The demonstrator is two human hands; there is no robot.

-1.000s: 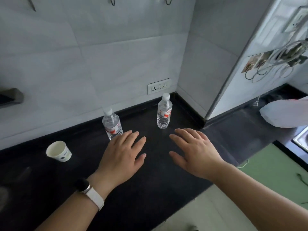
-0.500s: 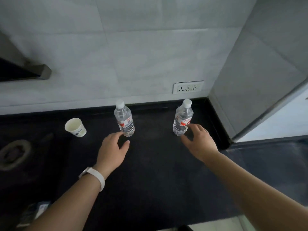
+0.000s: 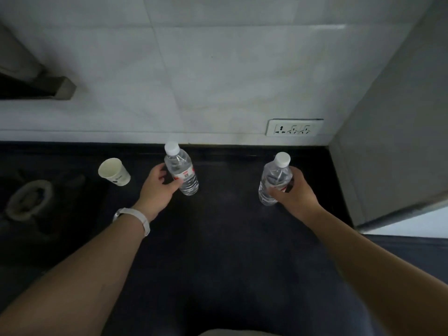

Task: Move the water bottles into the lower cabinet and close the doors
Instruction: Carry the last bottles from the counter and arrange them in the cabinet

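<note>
Standing on the black countertop (image 3: pixel 230 226) near the tiled back wall, well apart from each other: left bottle (image 3: pixel 185 178) and right bottle (image 3: pixel 271 180), both clear ribbed plastic with white screw caps and red-and-white labels round the middle. Left hand (image 3: pixel 157 190) curled round the left bottle at its label, thumb in front and fingers behind; right hand (image 3: pixel 295 197) wrapped likewise round the right bottle. Paper cup (image 3: pixel 114 175) near the left hand's outer side, wall socket (image 3: pixel 294 127) above the right bottle.
</note>
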